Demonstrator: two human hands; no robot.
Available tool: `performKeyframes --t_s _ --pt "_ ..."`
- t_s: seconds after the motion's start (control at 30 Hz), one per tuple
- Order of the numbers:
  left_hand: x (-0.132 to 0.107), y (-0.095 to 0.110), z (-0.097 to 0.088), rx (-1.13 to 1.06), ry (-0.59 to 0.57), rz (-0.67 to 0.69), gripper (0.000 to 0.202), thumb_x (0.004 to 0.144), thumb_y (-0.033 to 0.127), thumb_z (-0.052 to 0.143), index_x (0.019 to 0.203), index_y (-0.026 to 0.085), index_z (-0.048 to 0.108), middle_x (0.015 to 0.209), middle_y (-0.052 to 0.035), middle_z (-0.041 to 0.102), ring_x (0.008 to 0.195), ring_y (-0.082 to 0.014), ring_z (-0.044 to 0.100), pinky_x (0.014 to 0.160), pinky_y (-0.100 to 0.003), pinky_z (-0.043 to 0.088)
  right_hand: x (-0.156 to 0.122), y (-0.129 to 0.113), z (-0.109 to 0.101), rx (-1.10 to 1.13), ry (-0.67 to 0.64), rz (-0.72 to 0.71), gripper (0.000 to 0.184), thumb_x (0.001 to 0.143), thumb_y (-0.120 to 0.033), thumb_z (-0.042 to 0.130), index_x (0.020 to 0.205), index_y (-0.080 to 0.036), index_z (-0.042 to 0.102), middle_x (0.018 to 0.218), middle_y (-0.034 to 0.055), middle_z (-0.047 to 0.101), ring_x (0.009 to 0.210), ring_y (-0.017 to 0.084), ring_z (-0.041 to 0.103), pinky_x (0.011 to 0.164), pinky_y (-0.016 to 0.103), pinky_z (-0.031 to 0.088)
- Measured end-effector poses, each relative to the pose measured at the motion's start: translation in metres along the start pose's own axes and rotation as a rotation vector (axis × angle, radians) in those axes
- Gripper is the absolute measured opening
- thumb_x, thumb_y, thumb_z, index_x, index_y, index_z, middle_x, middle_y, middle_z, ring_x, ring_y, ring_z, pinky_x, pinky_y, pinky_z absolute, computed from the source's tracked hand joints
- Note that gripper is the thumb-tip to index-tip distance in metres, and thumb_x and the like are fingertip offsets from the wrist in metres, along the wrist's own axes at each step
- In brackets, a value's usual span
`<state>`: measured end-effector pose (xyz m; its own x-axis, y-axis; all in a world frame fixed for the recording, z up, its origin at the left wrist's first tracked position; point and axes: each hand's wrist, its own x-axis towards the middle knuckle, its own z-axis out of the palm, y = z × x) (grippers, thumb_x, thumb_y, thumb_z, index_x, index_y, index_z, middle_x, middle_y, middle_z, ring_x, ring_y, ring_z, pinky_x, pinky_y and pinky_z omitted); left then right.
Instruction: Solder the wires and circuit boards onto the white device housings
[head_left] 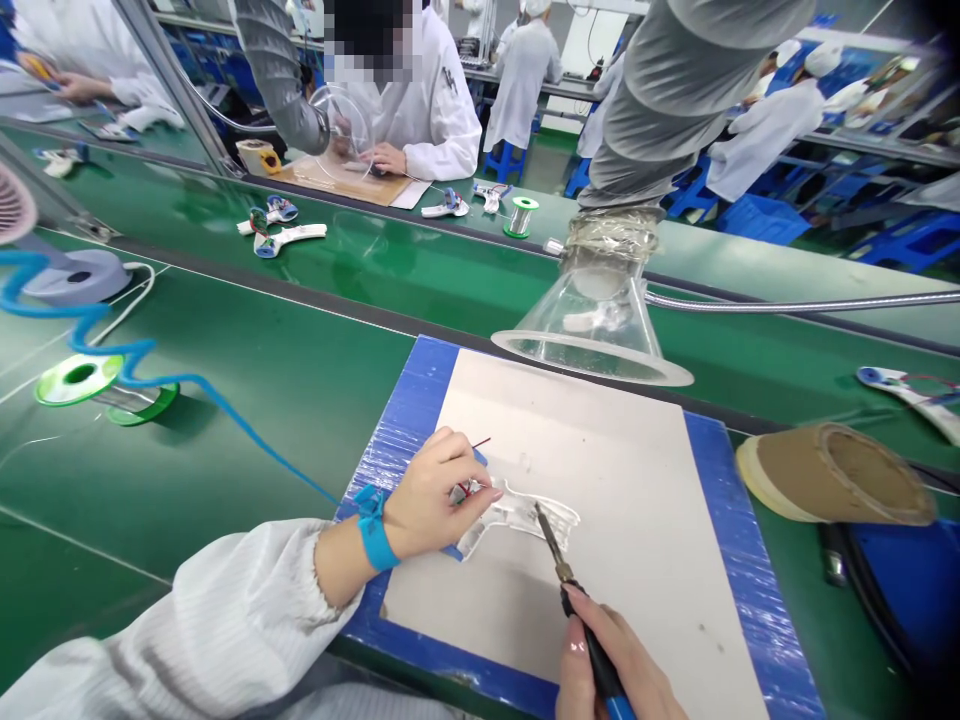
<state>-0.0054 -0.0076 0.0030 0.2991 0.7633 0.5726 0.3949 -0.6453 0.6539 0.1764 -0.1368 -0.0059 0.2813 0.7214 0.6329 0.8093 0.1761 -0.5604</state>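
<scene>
Head view: white shell (529, 513) lies on pale sheet (637, 590) atop blue board (750, 560), abt mid-board, its L end partly hidden by L hand (439, 495). L hand is mostly closed, fingers curled, thumb & forefinger tips almost meeting over shell nr red wires (466, 490); can't tell if they've got hold of a wire. R hand (634, 660), at bottom edge, is closed round iron's black-&-blue handle; iron (598, 655) slants up-L, tip at shell's R part, can't tell if touching.

L wrist has blue band (377, 528); blue cord (255, 433) runs from there, coiling off L past spool (139, 400) & fan (86, 275). Clear hood (592, 345) hangs on grey duct (645, 110) over board's far edge. Brown roll (840, 470) sits R of board, w/ another wired shell (911, 400) beyond it.

Across green belt (420, 285): wired parts (289, 240), 2nd spool (520, 217), plus co-worker (442, 110) in white coat, hand on a brown sheet (337, 180). More white-coated ppl (525, 80) farther back, nr blue stools (506, 160).
</scene>
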Motion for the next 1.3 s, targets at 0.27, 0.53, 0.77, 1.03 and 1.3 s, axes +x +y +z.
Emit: performKeyframes --t_s 0.27,0.53,0.77,1.03,1.3 --pt "0.0 0.0 0.001 0.018 -0.009 0.015 0.013 0.089 0.022 0.068 0.078 0.017 0.066 0.071 -0.0023 0.059 0.072 -0.0157 0.052 0.07 -0.03 0.044 0.005 0.005 0.003 0.035 -0.024 -0.081 0.014 0.09 -0.013 0.063 0.099 -0.02 0.072 0.082 0.0033 0.071 0.074 0.012 0.067 0.076 0.024 0.051" --pt "0.001 -0.002 0.004 0.022 -0.013 0.012 0.017 0.091 0.024 0.067 0.075 0.017 0.066 0.07 -0.0025 0.059 0.07 -0.0155 0.052 0.068 -0.029 0.044 0.004 0.006 0.002 0.036 -0.022 -0.091 0.014 0.089 -0.014 0.064 0.099 -0.02 0.072 0.083 0.0024 0.071 0.072 0.011 0.067 0.075 0.023 0.051" --pt "0.005 0.006 -0.006 -0.011 0.033 0.033 0.014 0.089 0.023 0.07 0.076 0.019 0.067 0.068 0.0015 0.07 0.066 -0.0132 0.062 0.073 -0.032 0.044 0.002 0.006 0.001 0.035 -0.036 -0.086 0.016 0.09 -0.014 0.063 0.101 -0.022 0.072 0.085 0.0026 0.071 0.076 0.013 0.067 0.075 0.025 0.051" --pt "0.028 -0.033 -0.048 -0.246 0.492 -0.52 0.027 0.098 0.034 0.056 0.119 0.018 0.062 0.072 -0.0018 0.075 0.071 -0.0174 0.074 0.077 -0.033 0.059 0.012 0.004 0.009 0.192 -0.12 -0.067 0.034 0.091 -0.008 0.058 0.123 -0.019 0.063 0.096 0.0066 0.069 0.087 0.017 0.068 0.071 0.028 0.056" --pt "0.029 -0.039 -0.031 -0.22 -0.25 -0.193 0.023 0.08 0.032 0.079 0.101 0.022 0.078 0.122 -0.0112 0.073 0.131 -0.03 0.056 0.113 -0.057 0.042 0.007 0.016 0.024 -0.078 -0.248 -0.027 0.037 0.1 -0.019 0.046 0.135 -0.026 0.055 0.124 0.0038 0.068 0.115 0.018 0.066 0.093 0.028 0.056"
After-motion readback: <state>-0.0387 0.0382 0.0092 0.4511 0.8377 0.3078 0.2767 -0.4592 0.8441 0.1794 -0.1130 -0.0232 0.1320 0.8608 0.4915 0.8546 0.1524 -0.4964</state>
